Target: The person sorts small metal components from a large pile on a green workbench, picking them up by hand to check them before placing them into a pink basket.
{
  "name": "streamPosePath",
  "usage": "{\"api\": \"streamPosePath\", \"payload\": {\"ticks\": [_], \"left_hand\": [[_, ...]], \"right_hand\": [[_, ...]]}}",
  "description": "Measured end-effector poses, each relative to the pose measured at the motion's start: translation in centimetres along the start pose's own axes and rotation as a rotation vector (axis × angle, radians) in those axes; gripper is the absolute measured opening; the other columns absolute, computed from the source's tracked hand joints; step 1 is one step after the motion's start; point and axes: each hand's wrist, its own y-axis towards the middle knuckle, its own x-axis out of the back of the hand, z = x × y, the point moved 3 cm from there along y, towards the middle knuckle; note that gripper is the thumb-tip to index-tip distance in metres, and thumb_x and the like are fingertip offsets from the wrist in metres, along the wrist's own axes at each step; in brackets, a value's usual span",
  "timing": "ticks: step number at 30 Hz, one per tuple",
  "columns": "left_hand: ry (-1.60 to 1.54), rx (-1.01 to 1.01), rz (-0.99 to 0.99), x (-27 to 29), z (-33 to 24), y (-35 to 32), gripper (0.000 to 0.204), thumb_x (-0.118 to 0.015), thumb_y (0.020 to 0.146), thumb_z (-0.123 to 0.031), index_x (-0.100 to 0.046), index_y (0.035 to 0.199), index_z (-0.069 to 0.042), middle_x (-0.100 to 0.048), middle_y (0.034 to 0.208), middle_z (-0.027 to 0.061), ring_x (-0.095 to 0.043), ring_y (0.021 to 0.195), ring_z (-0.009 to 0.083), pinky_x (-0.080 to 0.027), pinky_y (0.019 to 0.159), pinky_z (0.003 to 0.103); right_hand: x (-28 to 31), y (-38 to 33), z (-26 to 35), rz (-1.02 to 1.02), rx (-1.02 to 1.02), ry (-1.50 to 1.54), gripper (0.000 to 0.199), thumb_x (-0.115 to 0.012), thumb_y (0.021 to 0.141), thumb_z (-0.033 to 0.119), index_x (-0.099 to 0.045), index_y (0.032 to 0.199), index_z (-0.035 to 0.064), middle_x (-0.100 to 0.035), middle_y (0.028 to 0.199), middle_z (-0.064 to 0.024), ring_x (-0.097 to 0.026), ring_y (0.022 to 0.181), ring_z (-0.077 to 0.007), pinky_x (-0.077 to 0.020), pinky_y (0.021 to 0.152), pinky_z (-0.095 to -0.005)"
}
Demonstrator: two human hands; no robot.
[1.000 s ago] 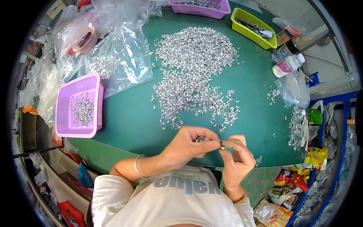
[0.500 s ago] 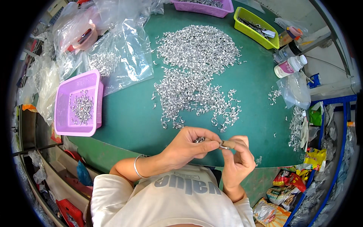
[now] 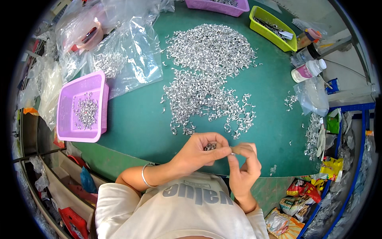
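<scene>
My left hand [image 3: 202, 150] is curled closed over the near edge of the green table, with several small silvery curved metal pieces [image 3: 209, 147] showing in its curled fingers. Its thumb and index fingertips meet the fingertips of my right hand [image 3: 243, 164]. Between them is a tiny shiny metal piece [image 3: 232, 153], mostly hidden, which the right thumb and index finger pinch. Beyond my hands, a large heap of the same curved pieces [image 3: 209, 49] spreads over the table [image 3: 135, 127], with a looser batch [image 3: 199, 95] nearer to me.
A pink basket [image 3: 103, 107] with some metal pieces stands at the left, by clear plastic bags [image 3: 135, 59]. At the back are a purple tray [image 3: 238, 11] and a yellow-green tray [image 3: 292, 44]. A white bottle [image 3: 308, 70] and more pieces [image 3: 312, 135] lie along the right edge.
My right hand has moved slightly left, closer against the left fingertips, and its fingers have curled. Less of the pinched metal piece shows. The left hand stays nearly in place.
</scene>
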Motion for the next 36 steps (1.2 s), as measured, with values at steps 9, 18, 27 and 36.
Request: {"api": "streamPosePath", "payload": {"ticks": [9,18,27,36], "left_hand": [[-0.35,0.165,-0.059,4.2,3.6,-0.4,0.016,-0.045,0.088,-0.014,-0.049,0.079,-0.002,-0.046,0.069,0.0056,-0.044,0.06,0.0116,-0.033,0.043,0.02],[0.08,-0.07,-0.13,5.1,4.0,0.1,0.017,-0.046,0.089,-0.015,-0.055,0.087,-0.001,-0.059,0.085,0.0089,-0.06,0.084,0.0197,-0.048,0.06,0.027],[-0.208,0.0,-0.265,7.0,5.3,1.2,0.017,-0.052,0.087,-0.016,-0.056,0.091,0.0,-0.044,0.066,-0.0033,-0.037,0.053,0.0033,-0.028,0.045,0.018],[0.175,-0.157,-0.314,4.6,3.0,1.8,0.014,-0.061,0.078,-0.006,-0.061,0.091,-0.001,-0.039,0.062,-0.0068,-0.034,0.055,0.0004,-0.026,0.046,0.016]], "right_hand": [[-0.7,0.9,-8.2,0.005,-0.114,-0.304,0.011,-0.061,0.072,-0.002,-0.06,0.083,-0.001,-0.06,0.078,-0.0084,-0.051,0.071,-0.0178,-0.0412,0.065,-0.0276],[-5.1,3.3,-10.0,0.116,0.111,-0.65,0.012,-0.064,0.071,0.006,-0.06,0.082,0.0046,-0.053,0.087,-0.006,-0.047,0.083,-0.0236,-0.0325,0.069,-0.0333],[-3.0,1.4,-10.8,-0.027,-0.282,0.065,0.011,-0.061,0.072,-0.005,-0.06,0.081,-0.0006,-0.06,0.085,-0.0081,-0.053,0.077,-0.0149,-0.0385,0.066,-0.0238],[-2.4,0.9,-5.6,-0.029,-0.124,0.163,0.018,-0.065,0.065,-0.009,-0.059,0.081,-0.0034,-0.061,0.081,-0.0101,-0.053,0.075,-0.0181,-0.0401,0.064,-0.0252]]}}
